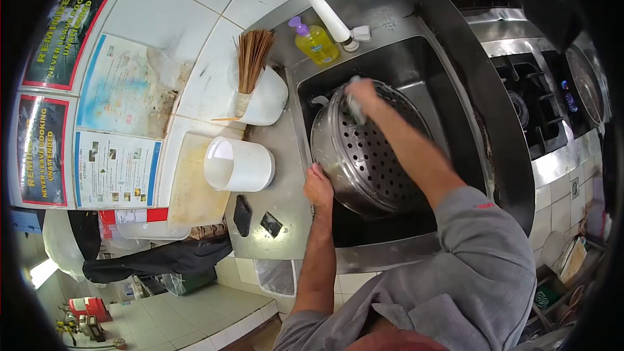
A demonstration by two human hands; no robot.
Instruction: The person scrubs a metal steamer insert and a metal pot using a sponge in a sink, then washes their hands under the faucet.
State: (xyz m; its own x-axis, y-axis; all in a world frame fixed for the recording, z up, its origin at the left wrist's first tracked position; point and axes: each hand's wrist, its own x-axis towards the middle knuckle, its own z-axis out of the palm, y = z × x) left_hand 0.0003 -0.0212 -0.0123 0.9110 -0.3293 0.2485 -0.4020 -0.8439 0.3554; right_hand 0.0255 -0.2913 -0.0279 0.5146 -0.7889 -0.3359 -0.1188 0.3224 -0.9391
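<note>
A perforated metal pot (383, 162) lies in the sink (406, 68). The right hand (365, 99), grip closed on a blurred pale scrubber (355, 112), meets its far side; the left hand (318, 186) touches its left side, grip unclear. Leftward, a white tub (250, 166) stands on the surface (286, 201).

two hands (319, 186) (366, 96), one perforated pot (383, 162), one soap bottle (317, 44), two red-bordered signs (70, 32) (43, 149)
</note>
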